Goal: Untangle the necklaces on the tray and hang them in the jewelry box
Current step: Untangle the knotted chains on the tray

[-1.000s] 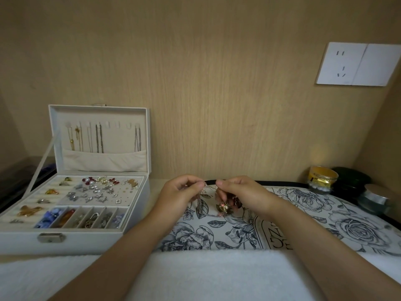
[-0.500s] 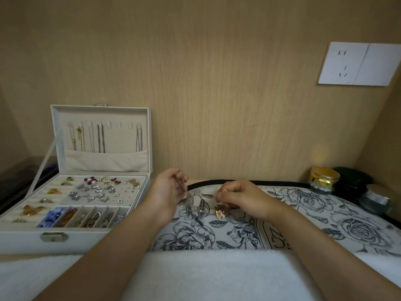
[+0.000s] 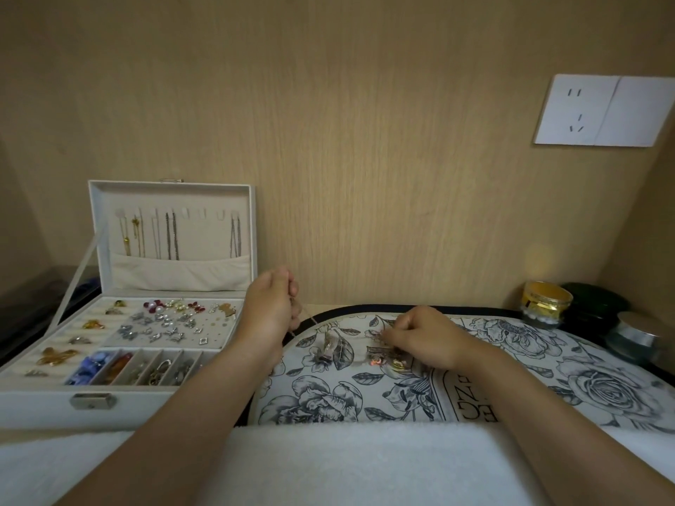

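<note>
Obs.: The left hand point(image 3: 272, 308) is hovering raised over the left end of the oval tray point(image 3: 365, 309), which has a black-and-white floral print and a dark rim. Its fingers point(image 3: 283, 278) are curling closed and pinching the thin silver chain necklace point(image 3: 329, 345). The chain is running down and to the right from the pinch, and its small pendant end is lying on the tray surface.

The right hand point(image 3: 420, 336) is resting low on the tray, well apart from the left hand. Its fingers point(image 3: 392, 334) are curling inward, with the tips pinching at the top of the tangled cluster of necklaces point(image 3: 383, 357). Which strand they are gripping is too small to tell. The cluster, gold-toned and pinkish pieces mixed, is lying on the tray just beside and below those fingertips.

The white jewelry box point(image 3: 164, 399) is standing open left of the tray, with its lid upright. Several hung chains point(image 3: 170, 235), gold and dark grey, are dangling from hooks inside the lid into a cream pocket. The lower compartments are holding earrings, charms and beads.

A white towel point(image 3: 328, 465) is lying across the near edge, overlapping the tray's front. At far right, beyond the tray, a gold-lidded jar point(image 3: 546, 299), a black round container point(image 3: 593, 304) and a silver-lidded jar point(image 3: 637, 332) are sitting close together. A white wall socket plate point(image 3: 602, 111) is sitting on the wood-grain wall panel point(image 3: 365, 140).
</note>
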Tool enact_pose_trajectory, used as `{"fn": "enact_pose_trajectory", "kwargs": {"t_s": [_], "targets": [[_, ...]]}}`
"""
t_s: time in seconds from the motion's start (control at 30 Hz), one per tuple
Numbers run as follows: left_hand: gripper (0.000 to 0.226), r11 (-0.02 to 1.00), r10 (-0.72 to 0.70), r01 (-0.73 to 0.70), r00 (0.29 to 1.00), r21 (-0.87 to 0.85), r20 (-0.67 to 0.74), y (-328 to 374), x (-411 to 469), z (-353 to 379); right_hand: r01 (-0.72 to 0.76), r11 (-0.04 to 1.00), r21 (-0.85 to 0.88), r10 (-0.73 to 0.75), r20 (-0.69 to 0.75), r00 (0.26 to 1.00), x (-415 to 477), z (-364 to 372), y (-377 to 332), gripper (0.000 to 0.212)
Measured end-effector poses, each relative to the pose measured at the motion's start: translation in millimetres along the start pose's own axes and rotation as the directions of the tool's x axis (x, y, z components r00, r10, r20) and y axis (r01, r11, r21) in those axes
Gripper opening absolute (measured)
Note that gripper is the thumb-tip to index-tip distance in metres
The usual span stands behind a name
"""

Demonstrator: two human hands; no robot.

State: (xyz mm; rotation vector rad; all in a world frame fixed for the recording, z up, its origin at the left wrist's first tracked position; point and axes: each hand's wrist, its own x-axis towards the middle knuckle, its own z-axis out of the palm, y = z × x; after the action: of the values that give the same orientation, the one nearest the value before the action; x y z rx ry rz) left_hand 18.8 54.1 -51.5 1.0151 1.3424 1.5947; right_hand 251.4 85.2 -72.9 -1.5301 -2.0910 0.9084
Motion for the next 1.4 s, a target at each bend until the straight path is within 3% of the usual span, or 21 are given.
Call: {"fn": "enact_pose_trajectory", "kwargs": {"t_s": [0.07,0.2,0.4,0.5,0.63,0.67,0.77,0.87,1.03,1.13,1.2,1.23,1.3,1.33,1.4], "targets": [[0.030,0.998,0.022,-0.019,0.998,0.056,-0.052,-4.2,2.0,-1.4,-0.051,0.998,-0.032,0.048,-0.089,0.995,0.0,-4.9,2.7,0.040],[0.030,0.877,0.233,-0.213,0.972,0.431,0.008,-17.3,1.1,0.7,-0.147,0.967,-0.208,0.099,-0.226,0.969,-0.2,-8.3,4.0,0.042],[0.028,0.740,0.132,-0.205,0.978,0.641,0.160,-32.0,-0.5,0.2,-0.245,0.866,-0.436,0.101,-0.327,0.940,-1.7,-7.0,0.8,0.033],[0.012,0.669,0.156,-0.261,0.965,0.696,0.212,-36.5,-1.9,-1.5,-0.117,0.817,-0.564,-0.111,-0.354,0.929,-1.0,0.3,-2.0,0.023],[0.005,0.266,0.337,-0.519,0.840,0.812,0.426,-34.7,-8.0,-4.2,0.208,0.865,-0.456,-0.326,-0.196,0.925,1.6,15.2,-8.4,0.029],[0.010,0.205,0.326,-0.565,0.809,0.799,0.489,-31.3,-10.1,-3.0,0.260,0.872,-0.416,-0.343,-0.139,0.929,1.5,19.8,-10.1,0.030],[0.023,0.142,0.204,-0.591,0.802,0.794,0.561,-24.3,-15.6,1.0,0.341,0.850,-0.401,-0.384,-0.031,0.923,1.2,28.1,-12.6,0.032],[0.010,0.188,0.125,-0.575,0.818,0.796,0.562,-19.9,-16.0,0.2,0.318,0.875,-0.365,-0.356,-0.040,0.934,0.6,23.2,-14.5,0.018],[0.019,0.242,-0.006,-0.523,0.842,0.817,0.540,-16.8,-10.4,-2.8,0.284,0.908,-0.308,-0.308,-0.029,0.951,0.5,16.3,-12.4,0.010],[0.027,0.381,0.033,-0.488,0.856,0.785,0.516,-11.7,-13.5,0.9,0.270,0.914,-0.303,-0.308,-0.085,0.948,-0.1,14.9,-12.6,0.010],[0.029,0.584,0.010,-0.334,0.914,0.740,0.405,-7.3,-11.2,5.0,0.239,0.943,-0.233,-0.277,-0.149,0.949,-0.9,13.3,-13.1,0.010],[0.029,0.718,-0.018,-0.209,0.948,0.664,0.318,-6.1,-7.3,7.1,0.225,0.956,-0.189,-0.258,-0.171,0.951,-1.9,12.4,-13.9,0.010],[0.033,0.935,-0.148,0.092,0.979,0.342,0.143,-3.1,-0.3,10.4,0.205,0.972,-0.117,-0.223,-0.171,0.960,-4.6,11.1,-16.2,0.010],[0.034,0.969,-0.213,0.196,0.971,0.150,0.108,-2.4,1.6,11.0,0.195,0.978,-0.080,-0.205,-0.160,0.965,-6.5,10.4,-17.8,0.011],[0.031,0.962,-0.245,0.256,0.963,-0.093,0.117,0.6,-0.4,9.9,0.167,0.985,-0.035,-0.170,-0.153,0.973,-9.3,8.2,-19.7,0.013]]}}
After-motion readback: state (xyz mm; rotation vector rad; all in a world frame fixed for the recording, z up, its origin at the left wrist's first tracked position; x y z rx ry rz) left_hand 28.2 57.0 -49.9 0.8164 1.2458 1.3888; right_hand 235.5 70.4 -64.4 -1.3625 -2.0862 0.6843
